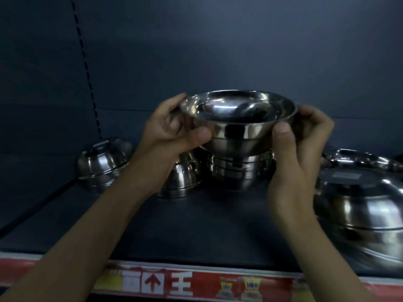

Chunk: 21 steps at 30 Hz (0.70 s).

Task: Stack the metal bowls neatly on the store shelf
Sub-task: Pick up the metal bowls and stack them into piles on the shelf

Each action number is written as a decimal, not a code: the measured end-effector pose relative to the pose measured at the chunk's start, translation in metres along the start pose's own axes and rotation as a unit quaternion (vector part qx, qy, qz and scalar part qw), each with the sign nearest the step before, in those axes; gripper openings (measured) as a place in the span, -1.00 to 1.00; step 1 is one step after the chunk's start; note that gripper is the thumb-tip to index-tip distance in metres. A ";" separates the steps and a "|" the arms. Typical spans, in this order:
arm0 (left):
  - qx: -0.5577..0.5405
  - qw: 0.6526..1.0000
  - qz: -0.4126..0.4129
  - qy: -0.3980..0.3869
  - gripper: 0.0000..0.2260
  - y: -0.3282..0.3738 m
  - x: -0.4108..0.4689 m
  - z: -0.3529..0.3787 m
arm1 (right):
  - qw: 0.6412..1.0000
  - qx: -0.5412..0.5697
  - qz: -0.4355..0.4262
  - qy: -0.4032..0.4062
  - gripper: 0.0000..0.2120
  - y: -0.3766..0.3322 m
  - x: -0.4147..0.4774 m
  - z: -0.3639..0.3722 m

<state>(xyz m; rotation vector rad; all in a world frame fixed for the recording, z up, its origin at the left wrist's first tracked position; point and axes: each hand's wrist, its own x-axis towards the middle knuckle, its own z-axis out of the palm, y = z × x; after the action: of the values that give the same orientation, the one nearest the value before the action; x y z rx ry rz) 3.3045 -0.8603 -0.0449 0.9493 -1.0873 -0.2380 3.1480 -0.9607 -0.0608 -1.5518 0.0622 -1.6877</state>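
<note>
Curled around opposite sides, left hand (174,132) and right hand (305,138) hold an upright metal bowl (237,131), a smaller bowl (231,104) apparently nested inside, just above the middle stack (239,171).

Pretty dim in here, everything looks bluish-grey. The back panel (239,51) is plain dark blue-grey, with a softer, lighter patch around the middle. A slotted strip (86,68) of black notches runs down it on the left, and a thin horizontal seam (122,110) crosses the panel. The shelf (196,225) board is the same dark matte colour. Along its front edge there's a red label rail (196,282) with white characters, a red arrow (153,283) and small yellow pictures, all blurry.
</note>
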 end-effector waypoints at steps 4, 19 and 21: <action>0.016 1.000 -0.016 0.002 -0.19 -0.013 0.033 0.012 | 0.995 -0.091 -0.002 0.042 -0.60 0.025 0.023 0.003; 0.117 0.992 -0.050 -0.003 -0.06 -0.085 0.054 0.028 | 0.959 -0.259 0.098 -0.050 -0.31 0.092 0.022 -0.012; 0.126 0.990 -0.057 -0.003 0.00 -0.089 0.052 0.028 | 0.961 -0.258 0.095 -0.043 -0.29 0.095 0.022 -0.013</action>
<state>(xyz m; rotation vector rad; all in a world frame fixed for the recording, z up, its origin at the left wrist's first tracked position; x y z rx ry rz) 3.3299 -0.9595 -0.0750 1.2392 -1.0870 -0.2008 3.1884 -1.0427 -0.0973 -1.9229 0.6304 -1.5190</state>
